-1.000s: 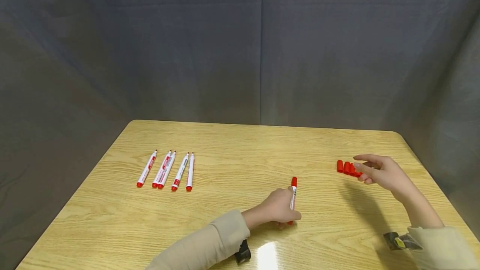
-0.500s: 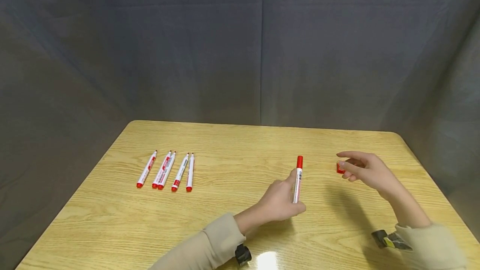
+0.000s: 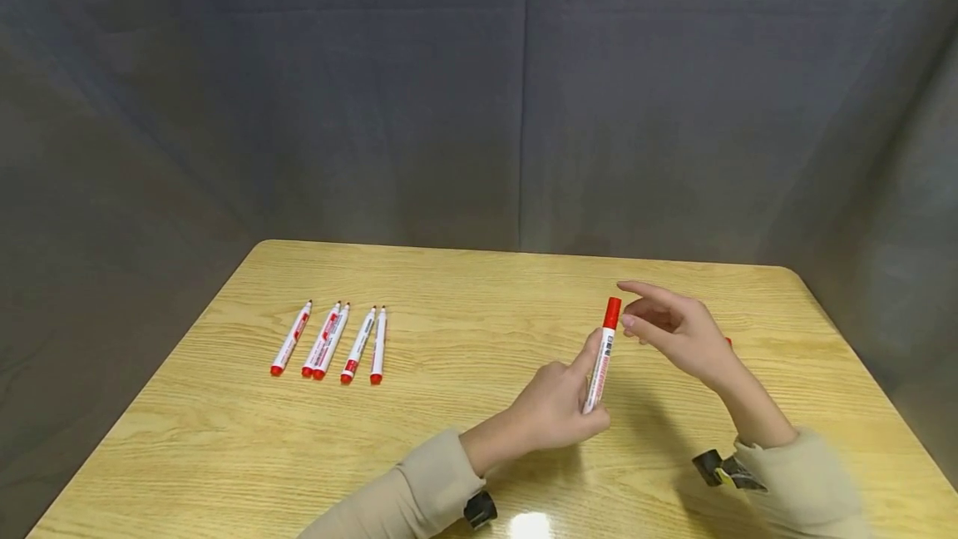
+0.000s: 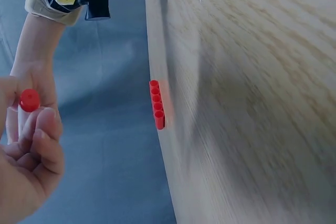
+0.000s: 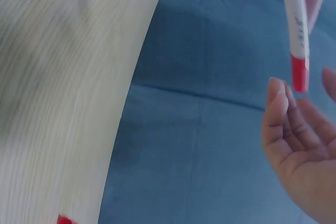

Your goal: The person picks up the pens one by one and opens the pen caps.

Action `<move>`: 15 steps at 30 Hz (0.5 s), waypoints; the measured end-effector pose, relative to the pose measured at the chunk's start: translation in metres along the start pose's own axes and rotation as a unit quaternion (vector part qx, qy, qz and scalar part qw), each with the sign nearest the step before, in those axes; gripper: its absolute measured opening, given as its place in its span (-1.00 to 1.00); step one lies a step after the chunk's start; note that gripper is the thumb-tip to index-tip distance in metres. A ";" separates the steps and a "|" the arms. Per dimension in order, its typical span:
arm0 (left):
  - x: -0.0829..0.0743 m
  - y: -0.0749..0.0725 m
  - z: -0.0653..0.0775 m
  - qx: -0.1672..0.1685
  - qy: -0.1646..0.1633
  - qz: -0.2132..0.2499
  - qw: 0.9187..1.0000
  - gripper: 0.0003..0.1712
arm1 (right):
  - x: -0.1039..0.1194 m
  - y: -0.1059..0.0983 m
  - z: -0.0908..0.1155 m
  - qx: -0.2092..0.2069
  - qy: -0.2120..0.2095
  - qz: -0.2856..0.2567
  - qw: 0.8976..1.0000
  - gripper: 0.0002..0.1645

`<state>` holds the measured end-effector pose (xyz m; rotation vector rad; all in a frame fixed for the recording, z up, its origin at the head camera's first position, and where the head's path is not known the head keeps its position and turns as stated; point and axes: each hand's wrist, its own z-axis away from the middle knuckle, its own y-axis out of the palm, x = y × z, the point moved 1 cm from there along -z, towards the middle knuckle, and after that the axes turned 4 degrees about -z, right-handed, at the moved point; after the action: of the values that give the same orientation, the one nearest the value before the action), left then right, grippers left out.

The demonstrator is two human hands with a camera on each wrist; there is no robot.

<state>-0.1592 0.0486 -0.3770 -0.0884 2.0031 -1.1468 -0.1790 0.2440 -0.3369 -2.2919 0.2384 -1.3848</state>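
My left hand (image 3: 550, 410) grips a white marker (image 3: 598, 373) above the table, its red cap (image 3: 613, 313) pointing up and away from me. Just right of that cap is my right hand (image 3: 684, 339), thumb and fingers parted and loosely bent. A small gap shows between its fingertips and the cap in the right wrist view, where the marker's red cap (image 5: 300, 74) hangs over the palm. The left wrist view has the curled fingers of my left hand (image 4: 34, 166) around the marker, its red end (image 4: 29, 99) facing the camera.
Several uncapped white markers (image 3: 325, 341) with red ends lie on the left of the wooden table (image 3: 464, 306). A row of loose red caps (image 4: 157, 103) stands on the table in the left wrist view; my right hand mostly hides it from the head. A grey curtain (image 3: 374, 106) hangs behind.
My left hand has lifted the marker off the table and tilted it up. My right hand has moved left from the row of red caps to beside the marker's cap.
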 end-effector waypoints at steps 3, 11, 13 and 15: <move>0.001 0.000 0.001 -0.007 0.016 -0.025 1.000 0.14 | 0.002 0.009 -0.001 -0.012 -0.012 -0.006 1.000 -0.53; 0.002 0.000 0.003 -0.075 0.048 -0.120 0.989 0.04 | 0.010 0.029 -0.005 -0.110 -0.006 -0.051 0.993 -0.64; 0.003 0.001 0.004 -0.102 0.062 -0.137 0.983 -0.04 | 0.012 0.032 -0.006 -0.123 0.000 -0.050 0.991 -0.65; 0.004 0.002 0.004 -0.133 0.084 -0.155 0.975 -0.09 | 0.015 0.033 -0.007 -0.131 0.009 -0.055 0.990 -0.67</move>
<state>-0.1583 0.0456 -0.3819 -0.4687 2.3453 -1.0967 -0.1753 0.2072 -0.3379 -2.5407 0.3220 -1.5057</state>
